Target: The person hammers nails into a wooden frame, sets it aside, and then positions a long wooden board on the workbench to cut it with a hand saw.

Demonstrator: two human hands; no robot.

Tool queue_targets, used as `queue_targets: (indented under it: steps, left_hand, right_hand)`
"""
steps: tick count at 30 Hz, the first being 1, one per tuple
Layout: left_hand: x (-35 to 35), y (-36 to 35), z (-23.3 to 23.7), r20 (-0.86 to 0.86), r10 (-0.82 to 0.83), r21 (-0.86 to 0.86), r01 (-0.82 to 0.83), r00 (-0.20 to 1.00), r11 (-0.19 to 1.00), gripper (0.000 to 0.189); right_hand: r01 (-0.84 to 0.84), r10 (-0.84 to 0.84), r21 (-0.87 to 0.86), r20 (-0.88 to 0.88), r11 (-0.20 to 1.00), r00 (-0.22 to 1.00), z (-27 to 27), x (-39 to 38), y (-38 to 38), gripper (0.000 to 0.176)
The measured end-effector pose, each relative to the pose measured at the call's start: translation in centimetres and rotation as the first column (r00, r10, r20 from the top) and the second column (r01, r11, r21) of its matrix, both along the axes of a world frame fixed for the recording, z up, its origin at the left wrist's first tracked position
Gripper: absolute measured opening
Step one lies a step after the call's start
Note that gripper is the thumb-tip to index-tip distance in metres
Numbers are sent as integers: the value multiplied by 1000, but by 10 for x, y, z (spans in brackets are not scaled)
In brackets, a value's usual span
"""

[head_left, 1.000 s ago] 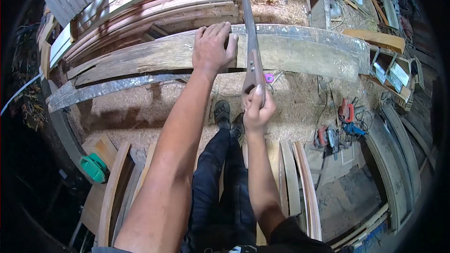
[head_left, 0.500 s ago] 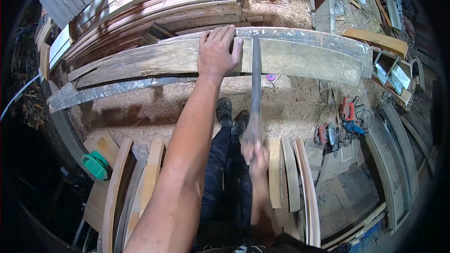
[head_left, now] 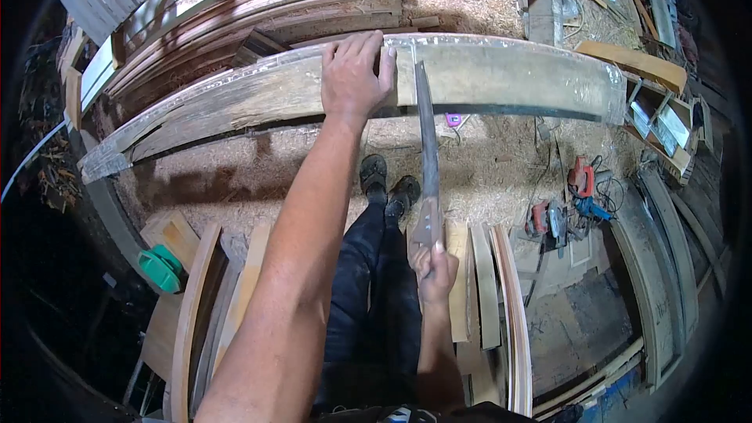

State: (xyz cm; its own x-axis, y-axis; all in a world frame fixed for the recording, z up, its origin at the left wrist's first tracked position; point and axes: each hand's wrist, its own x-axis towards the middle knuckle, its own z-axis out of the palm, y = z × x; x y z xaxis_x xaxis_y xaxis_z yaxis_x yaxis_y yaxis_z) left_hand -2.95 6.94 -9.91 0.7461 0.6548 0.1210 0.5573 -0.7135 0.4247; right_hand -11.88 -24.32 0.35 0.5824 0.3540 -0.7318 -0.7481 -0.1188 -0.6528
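Note:
A weathered wooden board (head_left: 501, 70) lies lengthwise across a long, scuffed beam (head_left: 106, 160). My left hand (head_left: 354, 78) rests flat on the board, thumb spread and fingertips at its far edge. Just right of the thumb, a thin line (head_left: 414, 70) runs across the board's width. My right hand (head_left: 436, 270) is wrapped round the handle of a handsaw (head_left: 428, 157). The blade points away from me, its tip over the board just right of that line.
Sawdust and shavings (head_left: 298, 164) cover the floor around my shoes (head_left: 374, 175). Upright planks (head_left: 509, 305) stand near my legs, beside a green plastic container (head_left: 160, 268). Corded power tools (head_left: 580, 180) lie to the right. Stacked timber (head_left: 313, 19) lies beyond the beam.
The board has shifted away from me over the beam. The saw has drawn back slightly, its tip now right of the line, and my right hand is lower in view. My left hand stays on the board.

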Motion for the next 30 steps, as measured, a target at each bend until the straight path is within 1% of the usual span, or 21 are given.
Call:
queue_targets:
  steps: [3,4,5,6,7,8,9,11,12,14,15,16,18,19,21,22,24,25,27,30]
  left_hand:
    - [7,8,-2,-26,39,29,-38,999,999,34]
    - [10,11,0,-28,66,30,-66,997,997,34]
    - [10,11,-5,9,102,71,-102,995,992,34]
    - [10,11,-10,19,115,99,-116,993,988,35]
    - [9,8,-3,-30,118,46,-116,993,992,36]
    - [12,8,5,-69,118,3,-119,991,993,36]
    - [14,6,7,-54,111,7,-111,992,994,36]
    - [11,8,5,-79,76,17,-75,994,997,33]
    - [10,9,6,-76,60,44,-57,995,997,33]
    - [10,9,6,-33,45,24,-44,998,999,33]
    - [10,10,6,-99,55,-18,-57,994,998,34]
    - [10,9,7,-99,62,-22,-65,993,998,34]
    - [14,10,10,-150,71,-30,-77,986,997,38]
    - [14,11,7,-133,78,-41,-84,988,996,38]
    - [14,12,8,-124,68,-64,-76,990,995,35]
    - [15,13,11,-119,59,-88,-70,991,994,33]
    - [16,14,13,-116,56,-63,-64,992,996,31]
    - [15,12,14,-122,50,-59,-58,991,997,30]
    - [15,12,13,-124,45,-38,-50,991,998,30]
    - [15,13,11,-118,56,-38,-61,991,997,29]
  right_hand:
    - [-33,35,-37,43,999,998,-13,27,6,54]
    - [-85,85,-4,7,996,996,-13,40,3,56]
    - [-150,151,-12,14,989,989,-13,55,3,53]
    - [-209,209,-29,20,978,978,-6,63,0,51]
    - [-203,204,-36,24,979,979,10,66,1,51]
    - [-270,279,-125,65,955,958,28,66,6,50]
    - [-326,353,-215,98,920,931,42,62,6,50]
    - [-248,286,-191,206,950,936,66,40,-16,50]
    - [-252,289,-187,207,949,935,75,34,-17,50]
    - [-70,71,-13,271,997,960,89,29,-8,47]
    - [-78,104,-105,276,991,956,98,40,5,44]
    - [-86,113,-108,276,990,954,92,50,16,44]
    - [-203,259,-200,317,959,912,70,68,38,43]
    - [-210,263,-191,324,959,909,59,71,46,43]
    - [-155,177,-120,202,981,963,43,73,56,41]
    - [-158,180,-117,208,980,961,41,74,60,41]
    - [-127,136,-52,236,991,962,44,77,66,40]
    - [-135,145,-57,236,989,961,45,82,70,40]
    - [-205,245,-162,285,965,927,39,98,84,40]
    - [-233,283,-183,327,955,902,31,104,93,41]
